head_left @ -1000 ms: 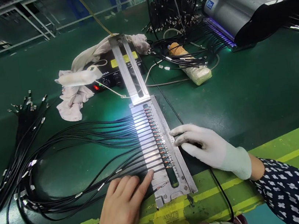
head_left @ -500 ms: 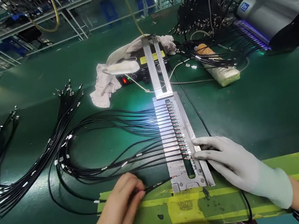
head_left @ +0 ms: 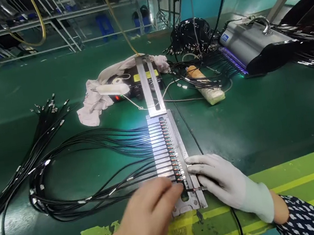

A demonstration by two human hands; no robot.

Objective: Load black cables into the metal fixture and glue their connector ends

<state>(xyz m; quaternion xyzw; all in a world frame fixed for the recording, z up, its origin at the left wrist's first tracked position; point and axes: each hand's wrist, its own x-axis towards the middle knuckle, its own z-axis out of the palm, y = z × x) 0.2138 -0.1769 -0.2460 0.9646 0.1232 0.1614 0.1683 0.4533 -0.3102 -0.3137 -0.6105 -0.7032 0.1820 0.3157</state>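
Observation:
My bare left hand (head_left: 151,211) is over the near end of a slotted metal fixture (head_left: 178,141), pinching a black cable. The cable's thin stripped end (head_left: 195,189) sticks out to the right across the fixture, its tip close to the gloved fingers. My right hand (head_left: 227,179), in a white glove, rests with fingers stretched out along the fixture's right edge. Several black cables (head_left: 127,137) lie side by side across the fixture, their small metal ends in a row over its slot. My left hand hides part of the fixture's near end.
Behind the fixture, a metal slide (head_left: 147,87) stands before a black control box (head_left: 136,93) draped with a white cloth (head_left: 89,107). Cable bundles (head_left: 40,137) lie left. Back right are a wrapped block (head_left: 207,87), a grey machine (head_left: 254,45) with purple light and coiled cables (head_left: 192,34).
My left hand has moved right and forward with the cable, from beside the fixture to over its near end. My right hand stays at the fixture's edge. The view has shifted to the right.

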